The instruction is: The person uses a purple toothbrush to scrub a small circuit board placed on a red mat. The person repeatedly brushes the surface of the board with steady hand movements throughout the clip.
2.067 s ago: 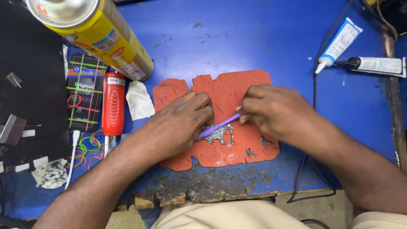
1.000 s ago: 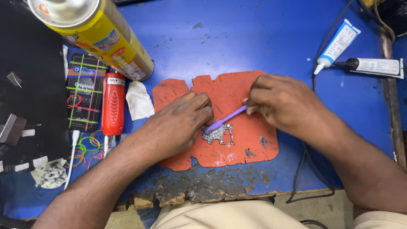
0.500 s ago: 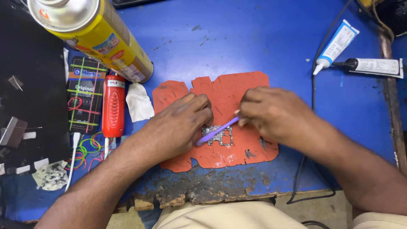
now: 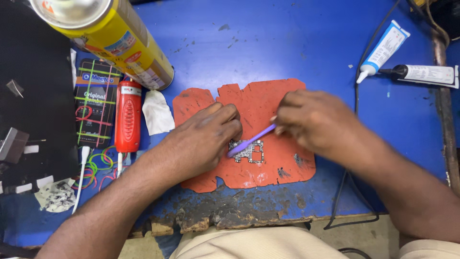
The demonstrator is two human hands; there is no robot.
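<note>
A small circuit board [image 4: 250, 152] lies on an orange mat [image 4: 258, 100] in the middle of the blue bench. My left hand [image 4: 201, 141] presses down on the board's left edge with closed fingers. My right hand [image 4: 314, 120] grips a purple brush [image 4: 251, 141] by its handle. The brush head rests on the board close to my left fingertips. Part of the board is hidden under my left hand.
A big yellow spray can [image 4: 110, 33] lies at the back left. Beside it are a red bottle [image 4: 128, 117], a white tissue [image 4: 157, 111], a phone bound with rubber bands [image 4: 94, 103], two glue tubes [image 4: 385, 48] at the back right, and a black cable [image 4: 352, 211].
My right hand has stroked the purple brush back and forth across the board, out to the right and back in. My left hand has stayed on the board.
</note>
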